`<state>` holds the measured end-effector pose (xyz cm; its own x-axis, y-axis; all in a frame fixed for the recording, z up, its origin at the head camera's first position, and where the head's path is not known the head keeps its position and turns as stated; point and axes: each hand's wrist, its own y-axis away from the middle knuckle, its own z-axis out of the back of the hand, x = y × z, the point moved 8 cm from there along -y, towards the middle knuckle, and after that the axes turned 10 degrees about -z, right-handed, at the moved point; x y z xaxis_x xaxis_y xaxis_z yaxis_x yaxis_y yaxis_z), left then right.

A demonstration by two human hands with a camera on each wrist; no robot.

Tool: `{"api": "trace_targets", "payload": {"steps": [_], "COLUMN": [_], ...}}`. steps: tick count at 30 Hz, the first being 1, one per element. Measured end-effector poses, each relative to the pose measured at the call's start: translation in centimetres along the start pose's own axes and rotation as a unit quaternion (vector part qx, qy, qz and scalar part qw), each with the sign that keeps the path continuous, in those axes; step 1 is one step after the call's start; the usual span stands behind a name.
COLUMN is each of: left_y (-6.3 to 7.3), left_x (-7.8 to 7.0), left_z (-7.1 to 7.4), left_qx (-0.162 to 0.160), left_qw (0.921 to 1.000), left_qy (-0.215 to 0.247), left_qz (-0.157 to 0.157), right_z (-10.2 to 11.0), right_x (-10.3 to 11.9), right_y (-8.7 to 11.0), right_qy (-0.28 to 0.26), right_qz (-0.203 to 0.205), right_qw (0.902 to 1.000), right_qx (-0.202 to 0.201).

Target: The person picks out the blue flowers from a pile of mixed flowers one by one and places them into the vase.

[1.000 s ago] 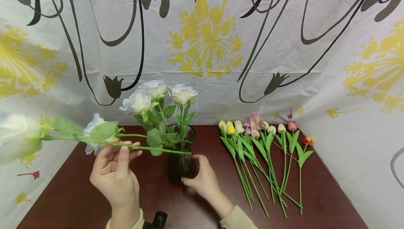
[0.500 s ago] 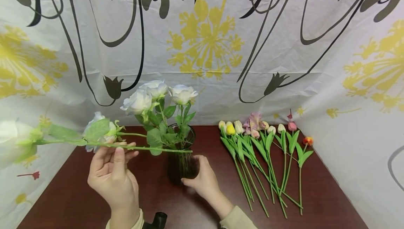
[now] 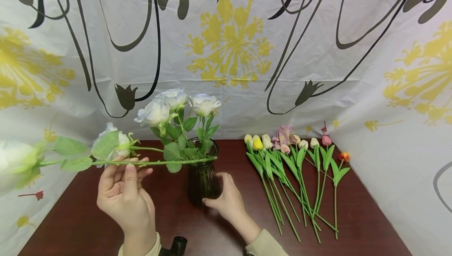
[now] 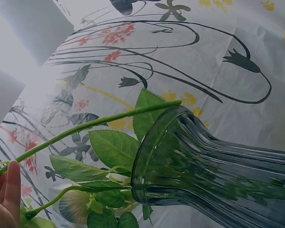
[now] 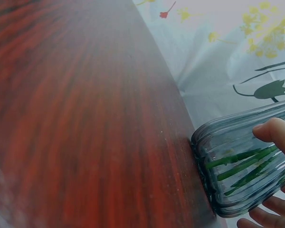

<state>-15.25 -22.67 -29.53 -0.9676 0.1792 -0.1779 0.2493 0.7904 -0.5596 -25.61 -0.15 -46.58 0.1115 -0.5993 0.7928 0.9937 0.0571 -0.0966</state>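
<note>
My left hand (image 3: 125, 201) pinches the green stem of a white rose (image 3: 17, 164) between thumb and fingers. The rose lies nearly level, bloom at the far left and cut end over the vase's mouth. In the left wrist view, the stem's tip (image 4: 173, 103) overlaps the rim. Around the side of the ribbed dark glass vase (image 3: 201, 187) curls my right hand (image 3: 229, 203), thumb in front. Several white roses (image 3: 155, 113) stand in the vase, one leaning left behind my left hand. Their stem ends (image 5: 247, 166) show through the glass in the right wrist view.
Right of the vase, several tulips (image 3: 257, 143) and a purple flower (image 3: 283, 136) lie in a loose row on the dark red-brown table (image 3: 219, 240). A patterned white cloth (image 3: 233, 107) hangs behind and at both sides. A black cylindrical object (image 3: 179, 244) shows at the front edge.
The rose's cut end has risen from the vase's upper side to its rim, while its bloom has dropped a little. My left hand has shifted slightly left; the right hand keeps its place.
</note>
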Motion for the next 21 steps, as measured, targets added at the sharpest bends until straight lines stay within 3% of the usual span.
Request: {"api": "trace_targets", "payload": {"steps": [21], "left_y": [0.15], "left_x": [0.21], "left_z": [-0.13], "left_qx": [0.012], "left_qw": [0.9999], "left_qy": [-0.009], "left_qz": [-0.006], "right_z": [-0.08], "right_x": [-0.05], "right_y": [-0.01], "right_qy": [-0.004], "right_qz": [-0.003], "right_qw": [1.0000], "right_qx": [0.009]}}
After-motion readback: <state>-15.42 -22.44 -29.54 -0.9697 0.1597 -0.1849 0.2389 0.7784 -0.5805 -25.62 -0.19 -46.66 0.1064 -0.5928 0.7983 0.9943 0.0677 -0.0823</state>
